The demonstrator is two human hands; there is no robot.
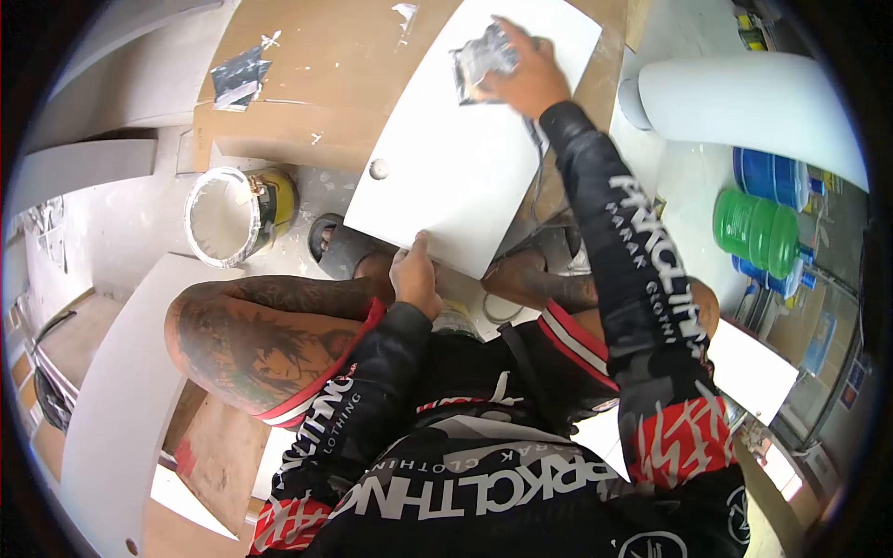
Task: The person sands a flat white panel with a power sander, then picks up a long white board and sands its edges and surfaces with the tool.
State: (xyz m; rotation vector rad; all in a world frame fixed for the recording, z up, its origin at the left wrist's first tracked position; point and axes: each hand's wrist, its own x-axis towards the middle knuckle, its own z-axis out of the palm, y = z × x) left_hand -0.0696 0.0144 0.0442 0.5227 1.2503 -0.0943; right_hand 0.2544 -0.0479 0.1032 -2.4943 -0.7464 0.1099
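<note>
A long white panel with a small round hole near its lower left edge lies over brown cardboard. Near the panel's far end, my right hand is wrapped round a dusty, greyish sander-like tool, which rests on the white surface. A dark cord runs from the tool along the panel's right side. My left hand grips the panel's near edge, thumb on top and the other fingers out of sight beneath it.
A white-crusted bucket stands left of my knees. Brown cardboard spreads beyond it. At the right are a large white cylinder, a green water bottle and blue ones. A curved white panel lies at the left.
</note>
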